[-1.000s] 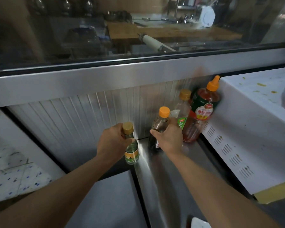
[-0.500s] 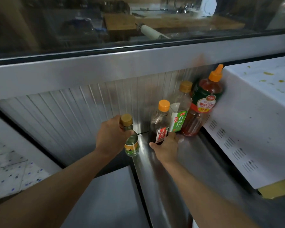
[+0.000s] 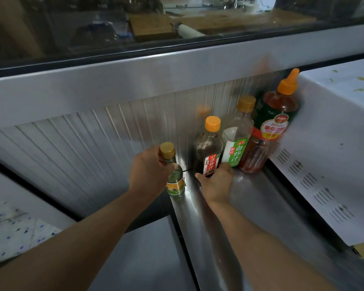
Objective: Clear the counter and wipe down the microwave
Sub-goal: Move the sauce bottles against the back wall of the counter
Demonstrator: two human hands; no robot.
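Left hand (image 3: 149, 169) grips small bottle (image 3: 173, 175); right hand (image 3: 216, 181) holds dark bottle (image 3: 208, 150)

The brushed, glossy stainless-steel counter (image 3: 250, 198) gleamed below a ribbed matt metal back panel (image 3: 93, 152). At three o'clock, the white painted-metal microwave casing (image 3: 328, 156) looked matt and stained. The clear, shiny plastic dark-sauce bottle (image 3: 208, 152) carried a smooth orange cap.
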